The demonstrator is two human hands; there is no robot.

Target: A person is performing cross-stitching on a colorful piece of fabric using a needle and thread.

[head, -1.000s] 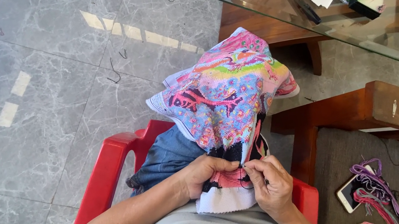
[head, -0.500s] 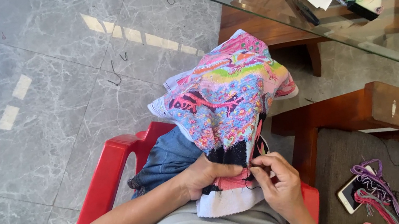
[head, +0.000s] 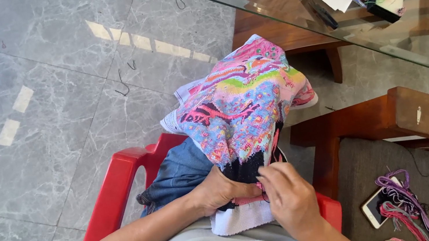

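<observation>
Grey marble floor (head: 46, 97) spreads behind a red plastic chair (head: 115, 191). Beyond the chair stands a glass tabletop (head: 418, 43); beside the chair is a wooden seat (head: 403, 122). Over the chair's front drapes a colourful embroidery cloth (head: 241, 104). At the cloth's near edge, the left hand (head: 217, 187) grips the fabric with curled fingers, and the right hand (head: 290, 198) pinches at the stitching, fingers closed together. Smallest, a phone (head: 379, 206) lies on the seat.
</observation>
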